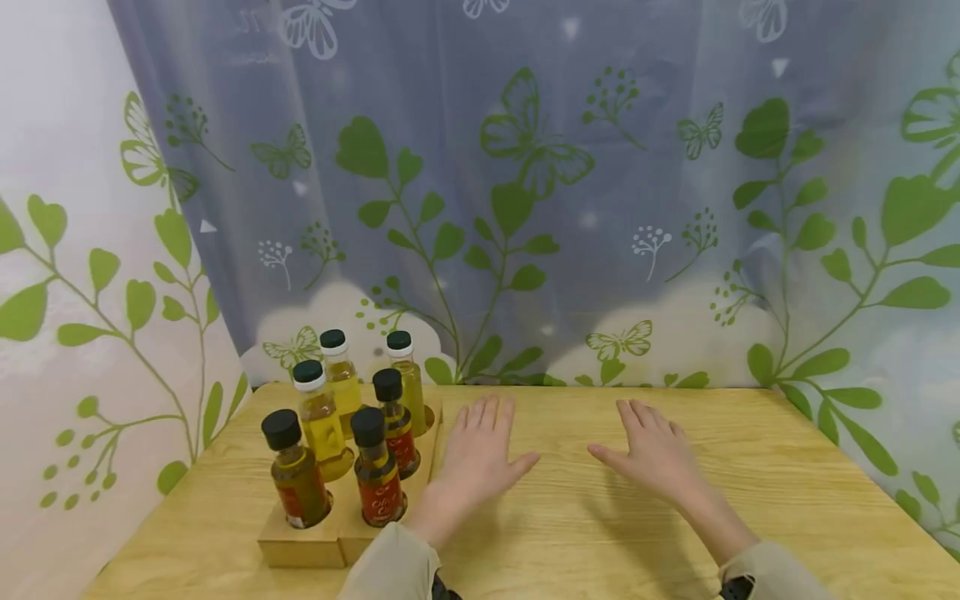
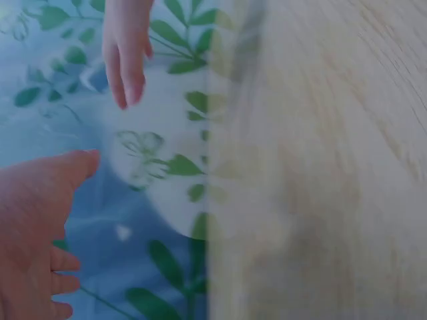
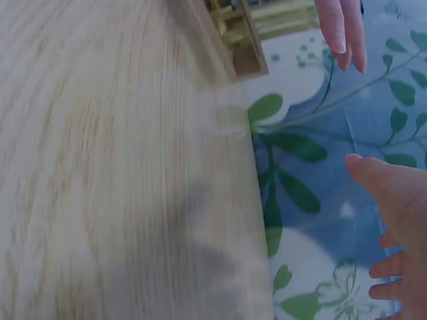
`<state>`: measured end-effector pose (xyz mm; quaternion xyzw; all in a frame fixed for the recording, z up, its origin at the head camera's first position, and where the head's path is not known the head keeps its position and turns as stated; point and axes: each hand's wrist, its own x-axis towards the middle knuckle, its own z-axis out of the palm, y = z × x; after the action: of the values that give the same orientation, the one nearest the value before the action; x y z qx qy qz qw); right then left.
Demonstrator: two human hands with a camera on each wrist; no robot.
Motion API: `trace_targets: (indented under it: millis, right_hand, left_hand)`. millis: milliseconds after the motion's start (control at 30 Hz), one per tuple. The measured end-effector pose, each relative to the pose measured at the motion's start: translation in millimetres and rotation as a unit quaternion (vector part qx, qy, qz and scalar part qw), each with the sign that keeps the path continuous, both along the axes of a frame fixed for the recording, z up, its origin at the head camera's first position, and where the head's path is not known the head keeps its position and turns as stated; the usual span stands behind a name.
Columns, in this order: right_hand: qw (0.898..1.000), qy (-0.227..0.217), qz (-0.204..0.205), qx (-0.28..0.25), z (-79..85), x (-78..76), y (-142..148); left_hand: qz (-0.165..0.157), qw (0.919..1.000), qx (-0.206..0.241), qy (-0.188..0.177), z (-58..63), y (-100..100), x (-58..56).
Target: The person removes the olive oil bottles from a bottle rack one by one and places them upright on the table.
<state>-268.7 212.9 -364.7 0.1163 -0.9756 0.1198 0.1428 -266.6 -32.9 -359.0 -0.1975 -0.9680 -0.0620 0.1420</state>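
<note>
My left hand is held over the table just right of a wooden rack, fingers straight and thumb spread. It holds nothing. My right hand mirrors it on the right, also with straight fingers and no object. In the rack stand several oil bottles. Nearest are a black-capped bottle with a red label and another dark bottle; a third black-capped bottle stands behind. Yellow oil bottles with dark green caps and white collars fill the far side. The rack's corner shows in the right wrist view.
The wooden table reaches back to a blue-grey curtain printed with green leaves and butterflies. A pale leaf-printed curtain hangs along the left side. Both sleeves are beige.
</note>
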Motion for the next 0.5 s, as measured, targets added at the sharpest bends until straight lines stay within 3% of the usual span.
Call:
trace_targets:
  millis: [167,333,500]
  right_hand:
    - [0.997,0.042,0.059,-0.041,9.2,5.4,-19.9]
    - [0.987,0.066,0.114,-0.095,18.3,14.1,-43.4]
    - [0.978,0.057,0.159,-0.120,28.0,23.5,-66.2]
  left_hand:
    - [-0.044,0.9971,0.037,0.049,31.3,-16.8,21.3]
    - [-0.086,0.9857,0.093,0.111,63.9,-40.5,42.9]
    - [-0.096,0.9757,0.145,0.134,90.6,-74.1,58.5]
